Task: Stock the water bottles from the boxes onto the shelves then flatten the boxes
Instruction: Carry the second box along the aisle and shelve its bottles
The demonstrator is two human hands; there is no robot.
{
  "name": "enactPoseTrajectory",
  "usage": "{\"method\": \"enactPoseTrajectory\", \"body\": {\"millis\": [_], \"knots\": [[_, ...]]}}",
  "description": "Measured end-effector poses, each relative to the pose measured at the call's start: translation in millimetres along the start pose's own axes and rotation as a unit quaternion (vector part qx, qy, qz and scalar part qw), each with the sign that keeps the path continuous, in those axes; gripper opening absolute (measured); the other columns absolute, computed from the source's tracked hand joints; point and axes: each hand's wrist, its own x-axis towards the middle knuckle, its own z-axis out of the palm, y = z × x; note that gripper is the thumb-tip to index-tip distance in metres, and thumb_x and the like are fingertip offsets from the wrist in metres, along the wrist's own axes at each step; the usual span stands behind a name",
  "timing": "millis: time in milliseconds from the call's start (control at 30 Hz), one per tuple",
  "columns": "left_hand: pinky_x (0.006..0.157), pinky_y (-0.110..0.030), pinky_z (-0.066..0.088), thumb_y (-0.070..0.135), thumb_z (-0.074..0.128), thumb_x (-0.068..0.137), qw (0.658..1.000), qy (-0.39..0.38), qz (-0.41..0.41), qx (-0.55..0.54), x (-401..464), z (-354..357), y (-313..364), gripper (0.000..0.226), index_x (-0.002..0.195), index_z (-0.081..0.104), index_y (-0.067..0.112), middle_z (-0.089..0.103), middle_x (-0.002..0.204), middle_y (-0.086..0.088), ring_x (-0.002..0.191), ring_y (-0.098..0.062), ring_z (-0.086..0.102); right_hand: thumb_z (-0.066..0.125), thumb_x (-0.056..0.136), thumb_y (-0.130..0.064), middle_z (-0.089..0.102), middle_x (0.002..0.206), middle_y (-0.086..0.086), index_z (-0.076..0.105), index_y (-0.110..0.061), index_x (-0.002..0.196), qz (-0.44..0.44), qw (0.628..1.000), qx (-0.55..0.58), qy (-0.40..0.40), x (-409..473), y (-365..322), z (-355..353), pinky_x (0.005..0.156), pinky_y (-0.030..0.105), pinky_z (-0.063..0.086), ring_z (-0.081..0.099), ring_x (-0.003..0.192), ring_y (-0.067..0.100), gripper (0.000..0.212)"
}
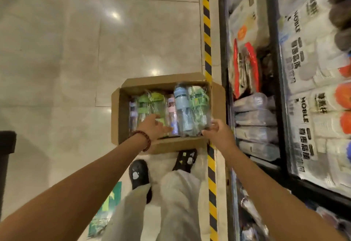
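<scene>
An open brown box (167, 146) sits on the shiny floor (57, 60), right by the yellow and black tape (207, 37). Its flaps are folded out. Inside lie bottles wrapped in clear plastic: green ones (150, 105), a purple one (133, 113) at the left and a pink one (171, 111) in the middle. The right hand (218, 132) holds up two wrapped bottles by their near ends, a blue bottle (181, 107) and a green bottle (198, 105) side by side, above the right part of the box. Its fingers curl round the bottom of this pair, though the picture is blurry there, so the grip is hard to see well. The left hand (152, 126) reaches into the box with fingers spread and loose, just above the green bottles and next to the blue one; it seems to hold nothing. A bead band (144, 140) is on the left wrist. To the right stand dark shelves (273, 31) full of packed goods. Two black shoes (139, 172) stand just behind the box.
</scene>
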Motion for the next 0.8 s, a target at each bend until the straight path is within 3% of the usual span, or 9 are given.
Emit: {"method": "enactPoseTrajectory", "body": {"millis": [133,267,367,467,567,667,733,800], "knots": [[0.093,-0.034,0.045,0.026,0.073,0.08,0.999,0.012,-0.036,-0.006,90.1,38.6,-2.7,0.067,0.135,0.039,0.008,0.052,0.127,-0.011,0.111,-0.024,0.052,0.07,0.083,-0.019,0.056,0.123,0.006,0.048,-0.012,0.128,-0.004,1.0,-0.027,0.006,97.7,24.4,2.8,0.092,0.033,0.046,0.055,0.109,0.019,0.051],[0.085,-0.03,0.042,0.028,0.073,0.079,0.996,0.006,-0.081,-0.03,166.7,79.1,-16.0,0.071,0.136,0.036,0.009,0.05,0.131,-0.012,0.105,-0.021,0.05,0.067,0.086,-0.023,0.054,0.122,0.003,0.042,-0.015,0.134,-0.008,0.998,-0.059,0.023,178.5,49.5,10.5,0.079,0.023,0.036,0.052,0.11,0.017,0.055],[0.084,-0.03,0.04,0.032,0.073,0.079,0.994,0.011,-0.094,-0.052,213.2,101.8,-32.4,0.078,0.141,0.031,0.01,0.047,0.136,-0.012,0.112,-0.024,0.051,0.068,0.085,-0.027,0.046,0.137,0.004,0.033,-0.019,0.142,-0.04,0.995,-0.086,0.012,225.6,65.7,24.3,0.09,0.029,0.04,0.047,0.122,0.02,0.067],[0.092,-0.035,0.042,0.035,0.074,0.077,0.99,0.018,-0.118,-0.072,248.7,118.7,-45.1,0.088,0.145,0.023,0.013,0.044,0.14,-0.013,0.121,-0.028,0.049,0.069,0.084,-0.034,0.038,0.144,0.006,0.025,-0.019,0.146,-0.063,0.989,-0.136,0.022,252.2,73.8,37.9,0.101,0.036,0.039,0.041,0.129,0.025,0.078],[0.09,-0.037,0.043,0.033,0.076,0.076,0.983,0.014,-0.141,-0.115,272.3,132.5,-52.2,0.085,0.143,0.026,0.016,0.049,0.135,-0.009,0.112,-0.024,0.052,0.067,0.083,-0.04,0.029,0.149,0.011,0.015,-0.012,0.149,-0.066,0.97,-0.227,0.048,266.3,77.4,56.5,0.105,0.039,0.034,0.035,0.133,0.029,0.088],[0.083,-0.034,0.043,0.03,0.078,0.073,0.974,0.015,-0.156,-0.166,283.3,146.0,-56.2,0.074,0.133,0.035,0.019,0.054,0.113,0.0,0.095,-0.017,0.052,0.068,0.08,-0.045,0.021,0.15,0.014,0.004,-0.009,0.15,-0.028,0.968,-0.245,0.048,274.3,80.2,76.1,0.105,0.041,0.039,0.037,0.132,0.031,0.102],[0.082,-0.035,0.045,0.028,0.08,0.07,0.968,0.03,-0.16,-0.189,286.2,152.8,-59.0,0.074,0.128,0.036,0.021,0.054,0.106,0.003,0.09,-0.014,0.053,0.071,0.077,-0.047,0.022,0.147,0.015,0.005,-0.008,0.149,-0.007,0.969,-0.242,0.059,278.7,82.1,81.8,0.102,0.042,0.042,0.041,0.128,0.032,0.105],[0.089,-0.04,0.048,0.03,0.083,0.065,0.965,0.046,-0.16,-0.202,287.7,155.3,-62.3,0.078,0.127,0.038,0.021,0.055,0.113,0.001,0.098,-0.017,0.055,0.075,0.074,-0.045,0.027,0.143,0.016,0.011,-0.008,0.146,0.01,0.973,-0.217,0.075,281.8,80.7,83.1,0.099,0.042,0.045,0.045,0.122,0.033,0.103]]}}
